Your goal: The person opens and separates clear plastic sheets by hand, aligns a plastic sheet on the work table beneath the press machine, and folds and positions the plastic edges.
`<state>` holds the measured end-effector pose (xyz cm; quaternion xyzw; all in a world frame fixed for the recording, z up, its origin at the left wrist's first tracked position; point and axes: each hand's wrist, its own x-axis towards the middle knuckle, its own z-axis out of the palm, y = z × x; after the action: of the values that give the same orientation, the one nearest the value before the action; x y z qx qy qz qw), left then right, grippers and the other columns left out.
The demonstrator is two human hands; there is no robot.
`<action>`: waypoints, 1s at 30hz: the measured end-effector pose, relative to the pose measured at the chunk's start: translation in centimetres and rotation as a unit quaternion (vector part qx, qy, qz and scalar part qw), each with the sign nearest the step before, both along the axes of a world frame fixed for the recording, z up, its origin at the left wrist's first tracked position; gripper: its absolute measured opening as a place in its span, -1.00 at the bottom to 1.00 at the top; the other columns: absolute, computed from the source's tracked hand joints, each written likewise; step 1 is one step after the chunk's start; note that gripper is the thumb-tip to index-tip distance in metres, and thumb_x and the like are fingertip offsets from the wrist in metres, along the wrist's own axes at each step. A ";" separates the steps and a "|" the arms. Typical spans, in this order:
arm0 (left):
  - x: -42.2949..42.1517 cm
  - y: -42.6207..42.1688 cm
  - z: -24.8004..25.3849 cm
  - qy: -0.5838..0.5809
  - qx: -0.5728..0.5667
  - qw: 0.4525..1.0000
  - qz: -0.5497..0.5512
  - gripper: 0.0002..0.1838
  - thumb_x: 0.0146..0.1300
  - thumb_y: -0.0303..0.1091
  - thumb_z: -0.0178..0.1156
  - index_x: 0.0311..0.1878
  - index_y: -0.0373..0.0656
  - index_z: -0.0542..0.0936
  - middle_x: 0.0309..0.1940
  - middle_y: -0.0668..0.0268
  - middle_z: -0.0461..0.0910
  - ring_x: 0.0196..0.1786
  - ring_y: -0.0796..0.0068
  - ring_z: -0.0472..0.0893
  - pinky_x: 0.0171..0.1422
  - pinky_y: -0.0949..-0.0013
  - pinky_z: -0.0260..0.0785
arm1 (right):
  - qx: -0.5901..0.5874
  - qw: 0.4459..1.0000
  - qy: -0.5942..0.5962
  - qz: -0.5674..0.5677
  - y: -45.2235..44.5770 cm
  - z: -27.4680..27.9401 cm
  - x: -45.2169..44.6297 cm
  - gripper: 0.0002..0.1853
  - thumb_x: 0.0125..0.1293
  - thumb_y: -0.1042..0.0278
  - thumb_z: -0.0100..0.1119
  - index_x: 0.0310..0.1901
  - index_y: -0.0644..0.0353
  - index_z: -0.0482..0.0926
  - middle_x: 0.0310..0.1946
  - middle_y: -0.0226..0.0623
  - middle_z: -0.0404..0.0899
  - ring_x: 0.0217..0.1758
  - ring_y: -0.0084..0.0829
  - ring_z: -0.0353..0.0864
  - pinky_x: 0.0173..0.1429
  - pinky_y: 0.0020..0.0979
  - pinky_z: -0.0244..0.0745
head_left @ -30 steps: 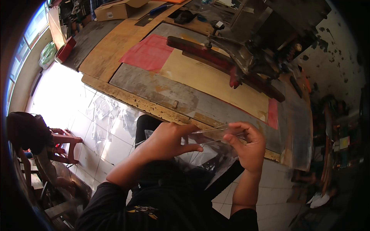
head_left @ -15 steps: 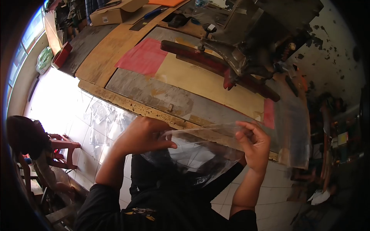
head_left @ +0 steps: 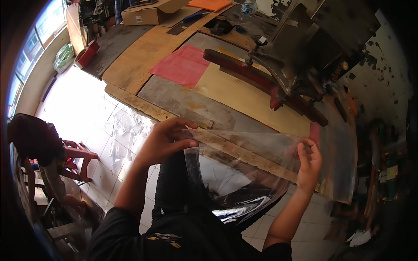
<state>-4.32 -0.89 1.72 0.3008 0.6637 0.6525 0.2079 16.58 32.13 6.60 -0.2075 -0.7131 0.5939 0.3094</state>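
Note:
A clear plastic sheet [head_left: 235,154] is stretched between my two hands above my lap, at the table's front edge. Its upper edge runs nearly straight across, while the lower part sags and shines with reflections. My left hand [head_left: 163,141] grips the left upper corner, thumb and forefinger pointing right, with the other fingers partly hidden. At the right end, my right hand [head_left: 310,165] has its fingers curled around the edge of the plastic. Through the sheet I see the wooden table edge [head_left: 143,103] and my dark clothing.
On the table lie a yellow sheet [head_left: 235,95] and pink sheet [head_left: 180,65], under the long red bar [head_left: 244,71] of a machine [head_left: 313,48]. A cardboard box [head_left: 141,15] and tape roll [head_left: 86,54] sit farther back. A red stool [head_left: 80,158] and loose plastic [head_left: 124,135] are at left.
The plastic is spread wider and flatter between my hands. My right hand has moved right and slightly down; the whole view has shifted a little.

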 end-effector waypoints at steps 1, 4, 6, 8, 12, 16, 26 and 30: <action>0.1 0.3 0.0 -0.019 0.047 0.999 0.012 -0.63 0.31 -0.51 0.48 0.16 -0.27 0.64 -0.23 0.41 0.77 -0.16 0.72 0.70 -0.09 0.54 0.53 | 0.015 1.000 -0.006 -0.009 0.2 -0.1 0.1 -0.80 0.55 0.40 0.26 0.03 0.36 0.60 -0.20 -0.32 0.69 -0.20 -0.55 0.68 -0.05 -0.45 0.66; -0.3 0.1 0.9 0.002 -0.058 0.998 -0.023 -0.50 0.21 -0.41 0.58 0.20 -0.21 0.64 -0.11 0.35 0.79 -0.07 0.56 0.75 0.05 0.40 0.57 | 0.013 1.000 -0.009 -0.012 0.4 -0.1 0.5 -0.79 0.53 0.41 0.30 0.04 0.36 0.60 -0.19 -0.30 0.72 -0.21 -0.53 0.71 -0.02 -0.44 0.65; 0.0 0.1 2.1 0.099 -0.094 0.991 -0.016 -0.47 0.19 -0.35 0.60 0.21 -0.18 0.64 -0.10 0.35 0.79 -0.07 0.52 0.75 0.07 0.36 0.56 | 0.022 1.000 0.007 -0.006 -0.4 0.9 0.6 -0.76 0.50 0.41 0.33 0.06 0.37 0.61 -0.18 -0.26 0.73 -0.20 -0.52 0.72 0.00 -0.44 0.64; 0.3 0.4 2.4 0.175 -0.094 0.980 -0.005 -0.38 0.10 -0.20 0.64 0.23 -0.13 0.66 -0.09 0.32 0.79 -0.06 0.41 0.76 0.12 0.26 0.54 | 0.030 0.999 0.024 0.000 -1.5 1.9 0.9 -0.73 0.48 0.40 0.37 0.09 0.37 0.62 -0.17 -0.23 0.75 -0.19 -0.51 0.74 0.02 -0.44 0.63; 2.0 2.1 2.9 0.270 -0.069 0.958 -0.062 -0.41 0.14 -0.21 0.58 0.24 -0.09 0.66 -0.13 0.25 0.77 -0.06 0.25 0.77 0.11 0.22 0.59 | 0.106 0.993 -0.002 0.054 -3.5 3.5 1.7 -0.67 0.40 0.37 0.47 0.09 0.38 0.68 -0.20 -0.23 0.77 -0.16 -0.48 0.75 0.04 -0.45 0.60; 4.2 3.2 3.3 0.230 -0.045 0.929 -0.285 -0.77 0.33 -0.33 0.42 0.02 -0.13 0.73 -0.28 0.24 0.73 -0.37 0.30 0.76 -0.29 0.28 0.59 | 0.274 0.959 -0.026 0.067 -4.3 7.6 3.6 -0.82 0.27 0.60 0.45 -0.10 0.36 0.74 -0.25 -0.18 0.77 -0.17 -0.38 0.75 -0.01 -0.42 0.59; 15.5 9.8 1.6 0.159 0.329 0.824 -0.433 -0.30 0.37 0.12 0.39 0.28 -0.35 0.60 0.13 0.03 0.69 0.05 0.04 0.75 0.06 0.16 0.67 | 0.657 0.753 -0.016 -0.030 -5.2 20.6 12.1 -0.84 0.03 0.11 0.47 -0.47 -0.13 0.65 -0.16 -0.23 0.50 0.07 -0.08 0.46 0.09 -0.02 0.39; 11.6 10.7 3.6 0.190 0.385 0.865 -0.259 -0.57 0.41 -0.09 0.37 0.07 -0.31 0.68 -0.05 0.11 0.77 -0.07 0.15 0.79 -0.02 0.18 0.67 | 0.678 0.734 -0.006 -0.039 -6.3 23.7 17.6 -0.78 0.18 -0.02 0.54 -0.43 -0.19 0.69 -0.14 -0.28 0.47 0.09 -0.03 0.51 0.10 0.02 0.44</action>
<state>7.23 9.82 5.30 0.6360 0.2848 0.7092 0.1069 34.15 25.82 30.30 0.0259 -0.9199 -0.0615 0.3865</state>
